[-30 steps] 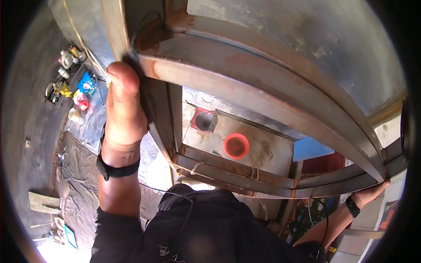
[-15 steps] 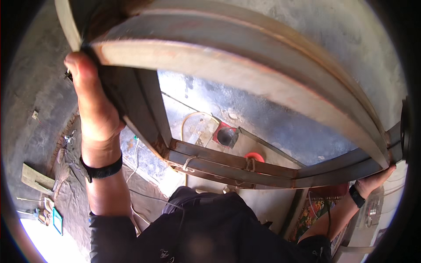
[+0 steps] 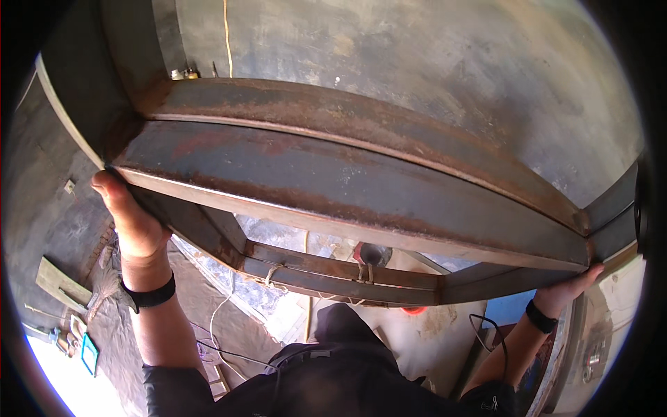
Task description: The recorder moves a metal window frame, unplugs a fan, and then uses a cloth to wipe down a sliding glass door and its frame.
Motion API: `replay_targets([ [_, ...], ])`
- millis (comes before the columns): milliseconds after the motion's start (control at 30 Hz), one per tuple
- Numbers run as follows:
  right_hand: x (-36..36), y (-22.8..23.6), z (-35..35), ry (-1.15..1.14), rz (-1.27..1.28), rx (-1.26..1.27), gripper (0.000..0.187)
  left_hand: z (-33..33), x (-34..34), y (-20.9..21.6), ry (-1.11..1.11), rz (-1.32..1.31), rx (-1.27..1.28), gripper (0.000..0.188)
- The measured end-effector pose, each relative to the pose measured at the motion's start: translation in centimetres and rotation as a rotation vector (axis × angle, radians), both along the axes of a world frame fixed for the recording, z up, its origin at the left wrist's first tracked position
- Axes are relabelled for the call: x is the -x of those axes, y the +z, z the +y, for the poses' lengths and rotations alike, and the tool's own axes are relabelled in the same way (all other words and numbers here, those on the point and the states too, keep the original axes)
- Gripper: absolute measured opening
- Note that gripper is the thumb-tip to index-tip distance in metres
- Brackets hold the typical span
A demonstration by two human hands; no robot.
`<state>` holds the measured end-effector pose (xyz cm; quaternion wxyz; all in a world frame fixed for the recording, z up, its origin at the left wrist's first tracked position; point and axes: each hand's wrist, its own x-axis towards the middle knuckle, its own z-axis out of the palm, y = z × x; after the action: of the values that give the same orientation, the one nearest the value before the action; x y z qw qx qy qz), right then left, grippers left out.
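A big steel frame (image 3: 347,184), grey with brown rust, spans the view in front of me at a tilt, with one broad crossbar high and another lower bar (image 3: 333,278) nearer my body. At its left corner my left hand (image 3: 135,219) grips the side member; the thumb shows, while the other fingers are hidden by the metal. My right hand (image 3: 566,288) holds the right side from beneath, its fingers partly hidden under the corner. Bits of cord (image 3: 274,273) are tied round the lower bar. A black band circles each wrist.
A grey plastered wall (image 3: 431,62) rises beyond the frame. Below it are a dark round-mouthed container (image 3: 375,255) and a red round object (image 3: 415,311). On the left, a brown sheet (image 3: 208,278) covers the floor, with cables, a board (image 3: 62,285) and a broom beside it.
The frame has tilted, its upper crossbar coming lower in view and showing more of its face. Both hands keep their hold; my left hand sits lower, my right slightly lower and further left.
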<state>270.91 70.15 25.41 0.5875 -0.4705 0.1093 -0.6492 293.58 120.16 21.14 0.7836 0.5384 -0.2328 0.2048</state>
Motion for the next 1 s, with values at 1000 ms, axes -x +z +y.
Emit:
replay_targets([
  [1000, -17.3, -14.0, 5.2, 0.249, 0.208, 0.072, 0.068, 0.3, -30.8, -9.8, -0.169, -0.038, -0.239, 0.079],
])
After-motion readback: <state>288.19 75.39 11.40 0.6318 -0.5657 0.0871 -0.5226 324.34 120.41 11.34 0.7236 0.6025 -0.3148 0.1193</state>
